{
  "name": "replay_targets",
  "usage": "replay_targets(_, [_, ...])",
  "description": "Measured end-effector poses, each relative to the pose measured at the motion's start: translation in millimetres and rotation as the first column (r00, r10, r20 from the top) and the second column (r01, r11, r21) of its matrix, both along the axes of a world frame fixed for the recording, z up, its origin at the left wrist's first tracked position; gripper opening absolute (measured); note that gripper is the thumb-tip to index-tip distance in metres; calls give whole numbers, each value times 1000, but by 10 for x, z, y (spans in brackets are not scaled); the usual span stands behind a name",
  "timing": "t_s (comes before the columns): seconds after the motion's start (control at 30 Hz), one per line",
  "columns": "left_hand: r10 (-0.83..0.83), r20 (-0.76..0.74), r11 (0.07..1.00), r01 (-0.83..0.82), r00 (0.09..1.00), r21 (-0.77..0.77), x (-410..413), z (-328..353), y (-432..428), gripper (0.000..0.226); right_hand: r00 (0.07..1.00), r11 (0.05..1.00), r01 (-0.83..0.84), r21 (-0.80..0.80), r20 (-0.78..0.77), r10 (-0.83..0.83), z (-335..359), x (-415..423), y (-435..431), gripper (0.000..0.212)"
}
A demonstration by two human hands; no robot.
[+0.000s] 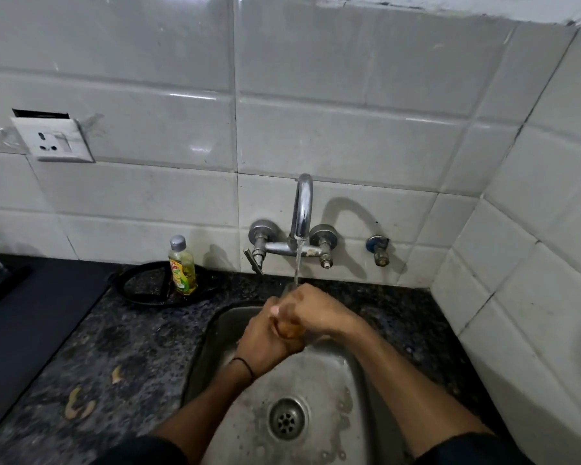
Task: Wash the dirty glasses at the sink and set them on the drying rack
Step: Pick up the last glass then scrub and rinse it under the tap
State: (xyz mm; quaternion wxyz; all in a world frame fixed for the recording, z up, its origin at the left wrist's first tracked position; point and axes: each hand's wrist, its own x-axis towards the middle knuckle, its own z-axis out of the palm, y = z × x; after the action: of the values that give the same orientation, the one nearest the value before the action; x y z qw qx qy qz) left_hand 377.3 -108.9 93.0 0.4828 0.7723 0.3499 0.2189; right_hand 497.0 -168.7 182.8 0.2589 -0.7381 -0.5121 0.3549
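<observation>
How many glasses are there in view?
1. The glass is held by the left hand and right hand under the running tap, over the sink. The hands hide most of it; others may be out of view.

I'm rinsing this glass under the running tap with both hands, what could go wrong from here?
1. The glass is under running water, clasped between the left hand and right hand; it might slip from that wet grip and crack on the steel sink.
2. The water stream lands right at the hands and could splash onto the counter.
</observation>
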Motion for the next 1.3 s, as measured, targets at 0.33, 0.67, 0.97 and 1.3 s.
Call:
replay_targets(0.33, [170,-149,970,-139,974,201,66,72,-101,61,935,936,352,-12,-36,-352,-174,-72,183,42])
replay_targets(0.67, [-18,-232,992,47,973,120,-38,103,194,62,935,939,344,17,-91,-342,-273,-49,139,39])
replay_targets(0.97, [-342,22,876,327,939,-356,-182,210,359,69,771,768,586,259,-470,-430,-503,-70,9,29])
replay_targets(1.3, [-370,389,392,521,844,-758,-263,304,353,71,805,821,460,339,-550,-223,-508,55,55,25])
